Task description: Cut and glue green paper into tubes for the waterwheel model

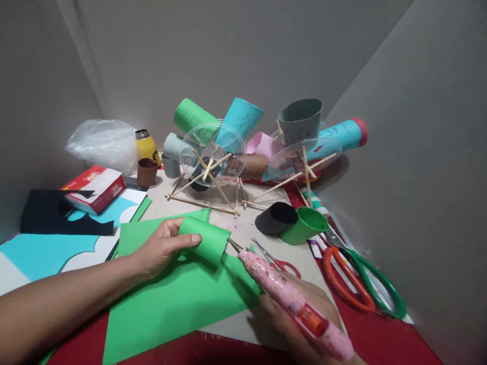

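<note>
My left hand [165,246] pinches a rolled green foam tube [205,238], thumb on the outside and the other fingers behind or inside it. In my right hand [308,309] is a pink glue gun [281,284], its metal nozzle at the tube's right edge; whether they touch I cannot tell. Beneath both hands lies a large green foam sheet [171,314]. Small red-handled scissors [283,264] rest just beyond the glue gun. A black tube [276,219] and a green tube [306,225], both cut on a slant, lie close behind.
Stick frames with clear plastic discs [213,154] and coloured tubes stand at the back. Large scissors [365,284] with orange and green handles lie right. On the left are a red-white box [95,187], black foam [41,213], a yellow bottle [146,147] and a plastic bag [104,144].
</note>
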{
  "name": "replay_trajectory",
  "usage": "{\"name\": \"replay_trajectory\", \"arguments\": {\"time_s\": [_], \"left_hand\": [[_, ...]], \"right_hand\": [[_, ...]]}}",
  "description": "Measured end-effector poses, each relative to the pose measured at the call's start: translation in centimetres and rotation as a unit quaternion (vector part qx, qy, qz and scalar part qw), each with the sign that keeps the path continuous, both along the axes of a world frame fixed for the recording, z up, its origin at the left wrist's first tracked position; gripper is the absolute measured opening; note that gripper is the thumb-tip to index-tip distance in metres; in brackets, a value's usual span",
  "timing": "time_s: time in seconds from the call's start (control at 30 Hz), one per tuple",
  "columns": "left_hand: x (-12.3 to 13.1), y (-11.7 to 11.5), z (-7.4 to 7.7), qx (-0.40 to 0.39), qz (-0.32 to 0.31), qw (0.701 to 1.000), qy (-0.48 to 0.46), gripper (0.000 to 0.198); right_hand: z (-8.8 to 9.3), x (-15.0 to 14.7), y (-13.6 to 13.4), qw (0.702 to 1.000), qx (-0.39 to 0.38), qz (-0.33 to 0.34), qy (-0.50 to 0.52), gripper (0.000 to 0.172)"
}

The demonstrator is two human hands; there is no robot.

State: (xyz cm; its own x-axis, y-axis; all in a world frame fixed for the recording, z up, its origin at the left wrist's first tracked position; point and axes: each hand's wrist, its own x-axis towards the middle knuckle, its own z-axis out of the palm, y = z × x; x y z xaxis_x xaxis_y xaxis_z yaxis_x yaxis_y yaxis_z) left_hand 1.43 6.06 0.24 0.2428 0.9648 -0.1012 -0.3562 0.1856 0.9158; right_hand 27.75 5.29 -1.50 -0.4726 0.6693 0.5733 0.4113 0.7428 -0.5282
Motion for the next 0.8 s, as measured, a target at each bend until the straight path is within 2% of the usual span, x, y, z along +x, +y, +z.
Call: {"name": "replay_trajectory", "arguments": {"time_s": [0.1,0.47,0.7,0.8], "left_hand": [[-0.03,0.05,-0.08,-0.001,0.0,1.0,-0.004,0.026],[-0.08,0.16,-0.41,-0.005,0.009,1.0,-0.009,0.024],[-0.11,0.28,-0.51,0.0,0.006,1.0,-0.014,0.023],[-0.08,0.28,-0.46,0.001,0.004,1.0,-0.017,0.022]], "right_hand": [[0.15,-0.15,0.17,1.0,-0.012,0.028,0.003,0.024],[-0.38,0.04,0.12,0.998,-0.057,0.033,-0.008,0.016],[0.45,-0.07,0.17,0.999,-0.019,0.021,-0.017,0.034],[0.54,-0.23,0.15,1.0,0.001,0.005,-0.015,0.035]]}}
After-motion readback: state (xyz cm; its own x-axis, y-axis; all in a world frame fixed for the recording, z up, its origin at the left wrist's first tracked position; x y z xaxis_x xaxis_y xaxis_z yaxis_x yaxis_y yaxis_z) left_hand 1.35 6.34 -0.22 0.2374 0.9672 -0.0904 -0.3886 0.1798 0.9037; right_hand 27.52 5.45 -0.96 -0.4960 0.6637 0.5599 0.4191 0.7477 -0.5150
